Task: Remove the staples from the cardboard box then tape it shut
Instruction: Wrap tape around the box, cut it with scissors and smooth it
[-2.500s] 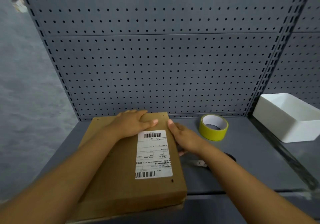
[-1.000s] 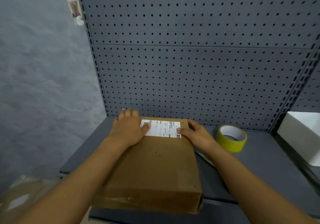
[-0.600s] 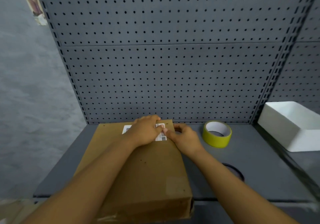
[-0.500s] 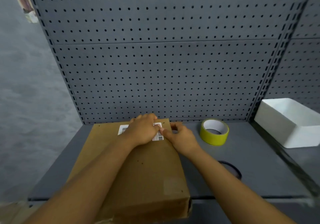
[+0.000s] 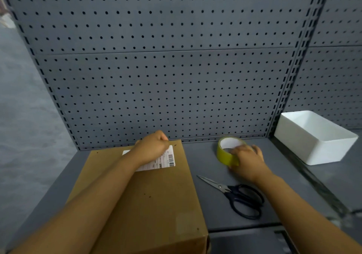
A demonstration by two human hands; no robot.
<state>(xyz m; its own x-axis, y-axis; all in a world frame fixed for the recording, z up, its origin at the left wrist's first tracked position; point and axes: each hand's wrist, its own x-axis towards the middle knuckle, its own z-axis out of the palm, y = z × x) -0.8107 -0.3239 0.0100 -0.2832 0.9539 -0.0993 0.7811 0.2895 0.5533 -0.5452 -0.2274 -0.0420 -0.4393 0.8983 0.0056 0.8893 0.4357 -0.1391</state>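
Head view looks down on a brown cardboard box (image 5: 148,195) lying flat on a grey surface (image 5: 215,210), its near end at the front edge and its far end close to the pegboard wall (image 5: 166,77) behind. A white shipping label (image 5: 162,160) with a barcode sits on the box's top face near the far end. The left hand (image 5: 151,147) rests on that far end, partly over the label, with the fingers curled under toward the box edge; what the fingertips are doing there is hidden by the back of the hand, so I cannot tell if it pinches anything.

To the right of the box, well apart from it, the right hand (image 5: 247,160) has its fingers wrapped over a roll of yellow tape (image 5: 227,153), which is tilted with its far side raised off the surface; the white core of the roll shows. Between box and right forearm, a pair of scissors (image 5: 235,194) with black handles lies flat, blades closed and pointing toward the box. Farther right, a white plastic bin (image 5: 313,138) stands near the wall.
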